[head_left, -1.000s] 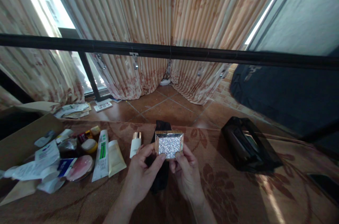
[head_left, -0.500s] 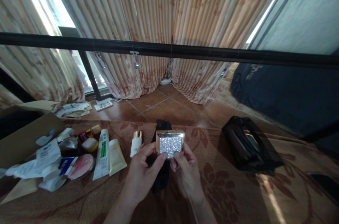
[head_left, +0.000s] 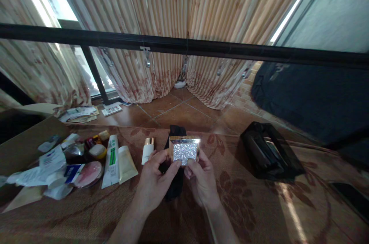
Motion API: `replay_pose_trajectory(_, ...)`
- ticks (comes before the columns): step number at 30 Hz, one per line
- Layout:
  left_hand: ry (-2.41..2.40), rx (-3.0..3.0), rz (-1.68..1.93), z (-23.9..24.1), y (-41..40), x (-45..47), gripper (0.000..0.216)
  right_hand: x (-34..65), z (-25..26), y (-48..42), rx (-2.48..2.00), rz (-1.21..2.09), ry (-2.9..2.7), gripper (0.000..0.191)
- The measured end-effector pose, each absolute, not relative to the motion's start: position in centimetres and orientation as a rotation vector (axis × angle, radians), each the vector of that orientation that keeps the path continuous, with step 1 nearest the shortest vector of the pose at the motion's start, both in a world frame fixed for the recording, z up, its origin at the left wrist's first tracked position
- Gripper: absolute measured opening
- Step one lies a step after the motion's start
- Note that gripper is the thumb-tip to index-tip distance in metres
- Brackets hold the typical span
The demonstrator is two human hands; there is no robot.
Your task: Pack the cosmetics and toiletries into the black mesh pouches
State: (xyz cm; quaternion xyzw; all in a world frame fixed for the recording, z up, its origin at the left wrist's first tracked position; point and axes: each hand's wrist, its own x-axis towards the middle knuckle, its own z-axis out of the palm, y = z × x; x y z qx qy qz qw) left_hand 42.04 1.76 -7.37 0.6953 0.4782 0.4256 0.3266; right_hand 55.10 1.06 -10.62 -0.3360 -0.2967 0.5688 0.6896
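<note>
Both my hands hold a small rectangular case (head_left: 185, 151) with a gold rim and a glittering rhinestone face, raised a little above the patterned brown cloth (head_left: 236, 205). My left hand (head_left: 155, 180) grips its left edge and lower corner with thumb and fingers. My right hand (head_left: 201, 178) pinches the right edge and bottom. Under the case lies a black fabric pouch (head_left: 174, 182), partly hidden by my hands.
A white bottle with a gold cap (head_left: 147, 151) stands left of the case. Further left lie two tubes (head_left: 111, 161), a pink compact (head_left: 88, 172) and several packets by a cardboard box (head_left: 25, 147). A black glossy box (head_left: 269, 155) sits right. A black rail (head_left: 184, 45) crosses before curtains.
The case and both hands sit slightly higher in view as the camera tilted a little; my grip on the case is unchanged.
</note>
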Motion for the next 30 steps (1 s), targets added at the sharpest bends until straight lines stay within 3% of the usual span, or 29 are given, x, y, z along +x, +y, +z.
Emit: replay_pose_trajectory(30, 1.225, 2.001, 1.013, -7.22, 1.61, 42.28, 0.019, 54.71, -10.83, 0.56, -0.918, 1.245, -0.647, 0.025)
